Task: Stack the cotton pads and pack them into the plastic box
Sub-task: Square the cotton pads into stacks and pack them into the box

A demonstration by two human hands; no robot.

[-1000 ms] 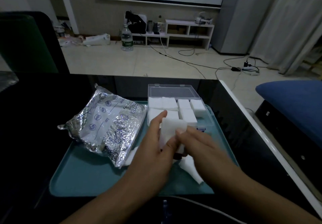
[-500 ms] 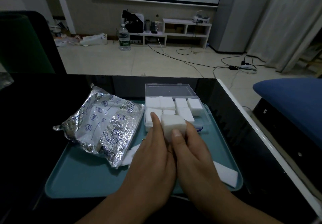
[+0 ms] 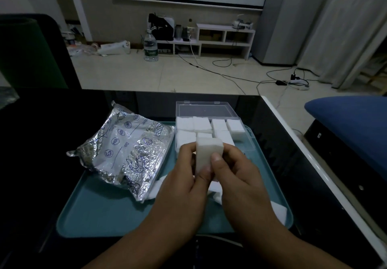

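A white stack of cotton pads (image 3: 206, 153) stands upright between both hands, just in front of the plastic box. My left hand (image 3: 184, 187) grips its left side with fingers behind and thumb in front. My right hand (image 3: 240, 176) pinches its right side, thumb on the front face. The clear plastic box (image 3: 248, 143) lies open on the teal tray (image 3: 104, 212), its lid (image 3: 204, 109) folded back, and several white pad stacks (image 3: 201, 125) fill its compartments. Loose pads (image 3: 277, 211) lie on the tray under and right of my hands.
A crumpled silver foil bag (image 3: 127, 151) lies on the tray's left half. The tray sits on a black glossy table (image 3: 41, 143) whose white right edge (image 3: 310, 157) runs diagonally. A blue cushion (image 3: 351, 122) is to the right.
Both hands have squared the pad stack upright and carried it forward toward the box. The view has shifted slightly.
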